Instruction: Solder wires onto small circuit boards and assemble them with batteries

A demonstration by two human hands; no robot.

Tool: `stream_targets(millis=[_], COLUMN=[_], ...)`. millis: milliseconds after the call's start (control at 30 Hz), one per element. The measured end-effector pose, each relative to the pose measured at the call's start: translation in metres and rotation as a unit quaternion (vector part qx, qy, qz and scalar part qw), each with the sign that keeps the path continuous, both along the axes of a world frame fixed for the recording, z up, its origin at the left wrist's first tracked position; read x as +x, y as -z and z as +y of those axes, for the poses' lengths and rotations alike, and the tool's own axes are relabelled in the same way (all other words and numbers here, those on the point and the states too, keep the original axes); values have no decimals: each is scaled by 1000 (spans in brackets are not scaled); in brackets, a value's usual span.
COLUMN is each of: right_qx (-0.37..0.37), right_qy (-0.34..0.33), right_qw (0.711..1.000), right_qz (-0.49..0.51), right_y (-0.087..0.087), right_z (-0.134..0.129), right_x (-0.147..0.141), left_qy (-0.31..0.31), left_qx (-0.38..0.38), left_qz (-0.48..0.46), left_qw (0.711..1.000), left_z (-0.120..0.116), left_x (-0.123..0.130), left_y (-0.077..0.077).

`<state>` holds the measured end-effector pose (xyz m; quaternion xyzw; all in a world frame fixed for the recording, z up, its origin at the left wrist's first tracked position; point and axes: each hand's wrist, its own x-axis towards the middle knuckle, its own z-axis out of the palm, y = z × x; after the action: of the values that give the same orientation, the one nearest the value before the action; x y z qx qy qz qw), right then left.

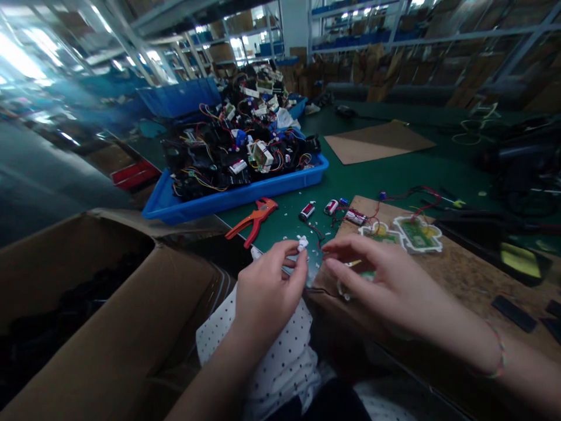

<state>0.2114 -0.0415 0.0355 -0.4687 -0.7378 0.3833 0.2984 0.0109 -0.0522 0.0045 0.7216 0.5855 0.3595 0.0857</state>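
Observation:
Between the thumb and forefinger of my left hand (pixel 274 286) is a small crumpled white scrap (pixel 302 242); its exact kind is unclear. My right hand (pixel 379 278) is held apart from it, thumb and fingers parted with nothing between them. Below the right fingers a green circuit board (pixel 368 275) is partly hidden. Just beyond the hands lie a wired battery (pixel 307 211) and another battery (pixel 331 207). Two more circuit boards, one of them a white-edged board (pixel 418 234), rest on the brown work board (pixel 464 280). Small white bits are scattered on the green table (pixel 284 219).
Orange pliers (pixel 254 221) lie at the table's edge. Behind them a blue tray (pixel 236 196) is heaped with wired black parts. An open cardboard box (pixel 109 316) stands at left. A cardboard sheet (pixel 379 142) and a black holder with a yellow sponge (pixel 520 260) are at right.

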Motion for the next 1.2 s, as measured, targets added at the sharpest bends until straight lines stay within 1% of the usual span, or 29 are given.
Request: stream_targets(millis=[67, 133, 200, 233, 333, 400, 500, 633, 700, 733, 800, 833, 867, 900, 967, 1000, 1067, 1167, 1200], right_qx=[-83, -144, -157, -143, -72, -54, -75, -92, -79, -67, -20, 14, 50, 86, 135, 146, 145, 128, 124], right_qy=[-9, -13, -2, 9, 43, 51, 42, 44, 52, 57, 59, 54, 43, 27, -13, -33, -67, -96, -98], right_qw=[992, 970, 957, 960, 982, 987, 985, 980, 982, 984, 992, 996, 998, 996, 987, 983, 979, 974, 972], right_qz=[98, 198, 244, 242, 172, 142, 150, 172, 166, 156, 108, 69, 23, -21, -87, -105, -130, -162, -172], right_y=[3, 4, 2, 2, 2, 4, 6, 4, 2, 1, -1, -2, -3, -3, -4, -5, -5, -6, -6], right_z=[-4, -9, -12, -13, -12, -10, -6, 0, 6, 9, 15, 18, 20, 22, 23, 22, 21, 18, 18], right_x=[-8, -14, -17, -16, -11, -7, -4, -1, 4, 7, 14, 18, 21, 24, 27, 27, 26, 24, 24], left_qy=[9, 21, 33, 37, 48, 70, 116, 171, 188, 185, 152, 136, 129, 135, 168, 185, 206, 224, 234], left_qx=[51, 84, 88, 79, 31, 6, 5, 29, 35, 41, 47, 35, 6, -38, -140, -179, -217, -210, -210], left_qz=[-33, -56, -102, -133, -225, -241, -200, -120, -120, -135, -198, -240, -282, -317, -355, -357, -343, -315, -313], left_qw=[998, 995, 990, 987, 973, 968, 973, 978, 974, 973, 967, 961, 951, 938, 909, 898, 890, 898, 896], left_z=[-8, -10, -9, -8, -4, -1, 4, 17, 23, 25, 28, 28, 29, 29, 31, 31, 33, 32, 32], left_x=[7, 16, 23, 27, 35, 37, 35, 26, 24, 24, 25, 26, 26, 27, 26, 26, 23, 19, 19], left_y=[-6, -11, -14, -14, -9, -6, -9, -27, -34, -34, -30, -26, -20, -14, -4, 0, 4, 5, 4])
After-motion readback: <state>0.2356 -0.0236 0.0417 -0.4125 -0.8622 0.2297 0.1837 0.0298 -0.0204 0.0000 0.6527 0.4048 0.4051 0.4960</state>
